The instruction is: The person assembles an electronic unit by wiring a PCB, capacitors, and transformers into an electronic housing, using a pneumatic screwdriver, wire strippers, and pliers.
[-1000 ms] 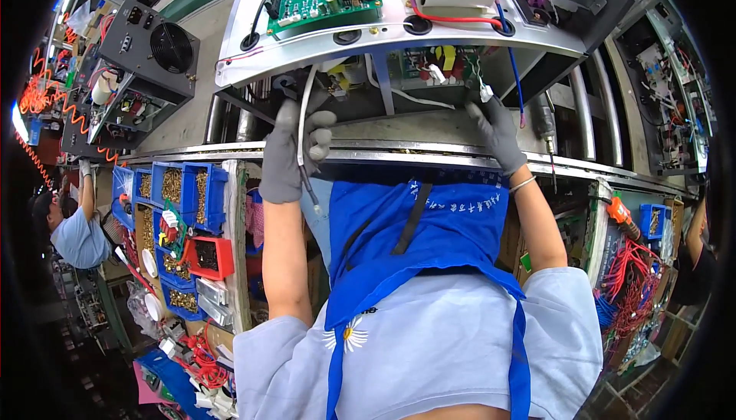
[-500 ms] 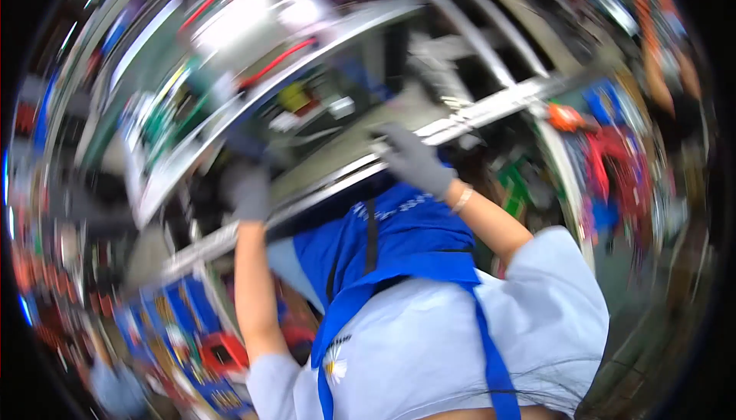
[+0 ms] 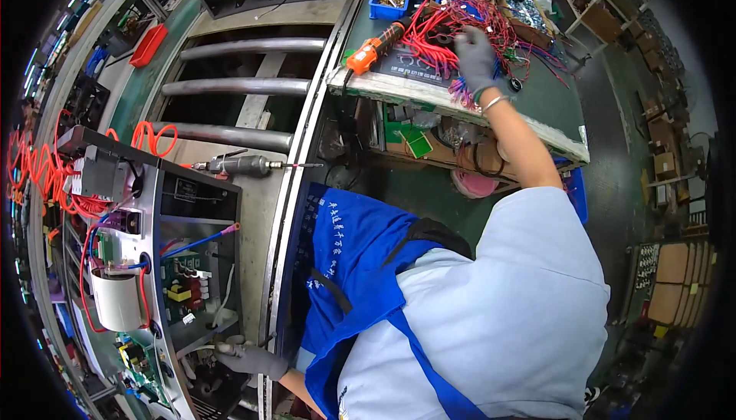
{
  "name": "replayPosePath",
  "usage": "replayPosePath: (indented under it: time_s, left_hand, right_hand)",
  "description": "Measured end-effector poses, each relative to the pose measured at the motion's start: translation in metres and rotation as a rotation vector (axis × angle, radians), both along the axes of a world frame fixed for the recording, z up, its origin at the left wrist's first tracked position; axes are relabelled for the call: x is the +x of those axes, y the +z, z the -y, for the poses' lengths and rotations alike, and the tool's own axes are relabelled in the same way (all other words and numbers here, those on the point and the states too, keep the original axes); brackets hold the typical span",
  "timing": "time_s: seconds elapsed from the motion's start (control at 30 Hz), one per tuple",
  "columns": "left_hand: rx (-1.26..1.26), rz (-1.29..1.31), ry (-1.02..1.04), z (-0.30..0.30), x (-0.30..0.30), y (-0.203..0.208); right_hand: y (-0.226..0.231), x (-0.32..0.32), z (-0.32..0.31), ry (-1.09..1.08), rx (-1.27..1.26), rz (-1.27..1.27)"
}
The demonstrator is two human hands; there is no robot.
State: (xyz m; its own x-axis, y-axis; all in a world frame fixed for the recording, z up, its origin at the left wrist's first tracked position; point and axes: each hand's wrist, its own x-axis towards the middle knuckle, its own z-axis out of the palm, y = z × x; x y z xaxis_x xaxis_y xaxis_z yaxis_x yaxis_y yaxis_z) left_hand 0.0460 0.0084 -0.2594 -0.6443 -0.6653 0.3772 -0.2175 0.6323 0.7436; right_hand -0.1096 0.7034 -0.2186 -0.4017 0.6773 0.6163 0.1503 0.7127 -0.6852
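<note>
My left hand [image 3: 251, 359], in a grey glove, is at the lower left beside an open metal chassis [image 3: 201, 259]. Its fingers are bunched at the lower end of the chassis, where a pale cable [image 3: 201, 348] runs up to the fingertips. What they hold is unclear. Circuit boards, a white cylinder [image 3: 119, 301] and a blue cable [image 3: 201, 242] sit in the chassis. My right arm stretches to the far right workbench [image 3: 548, 109]. The gloved right hand [image 3: 476, 58] is over a heap of red wires [image 3: 432, 48], with its fingertips partly lost among them.
An orange-and-black electric screwdriver [image 3: 373, 50] and a blue bin [image 3: 389, 0] of small brass-coloured parts lie on the workbench. A pneumatic driver [image 3: 244, 165] rests beside the metal rollers [image 3: 238, 86]. Orange coiled hoses [image 3: 57, 174] hang at the left. A pink tub [image 3: 474, 183] stands under the bench.
I have turned right toward the wire-covered workbench. My right hand has gone from the rail edge to the red wires. My left hand is now low at the left by the chassis.
</note>
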Motion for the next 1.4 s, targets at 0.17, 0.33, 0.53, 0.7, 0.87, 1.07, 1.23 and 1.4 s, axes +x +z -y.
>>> replayPosePath:
  time_s: [0.17,0.33,0.53,0.7,0.87,1.07,1.23,1.4]
  left_hand:
    - [0.117,0.038,0.032,-0.027,0.005,0.034]
    - [0.041,0.076,0.081,0.003,0.014,0.007]
    - [-0.001,0.076,0.093,-0.002,0.007,0.017]
    - [0.237,0.253,0.163,-0.011,0.009,0.028]
    - [0.124,0.176,0.102,-0.004,0.005,0.018]
    - [0.083,0.133,0.093,0.0,0.007,0.01]
    - [0.088,0.122,0.068,0.007,0.001,0.007]
    - [0.181,-0.013,0.056,-0.006,0.012,0.013]
  right_hand:
    - [-0.011,0.047,-0.1,-0.611,-0.262,0.288]
    - [-0.053,0.084,-0.177,-0.715,-0.571,0.487]
    - [-0.076,0.086,-0.214,-0.509,-0.526,0.852]
    - [-0.098,0.086,-0.243,-0.436,-0.399,1.168]
    - [-0.077,0.099,-0.246,-0.586,-0.363,1.06]
    - [-0.031,0.093,-0.136,-0.236,-0.386,0.852]
    - [-0.009,0.106,-0.15,0.097,-0.465,1.119]
    - [0.093,0.076,-0.17,0.434,-1.535,-0.191]
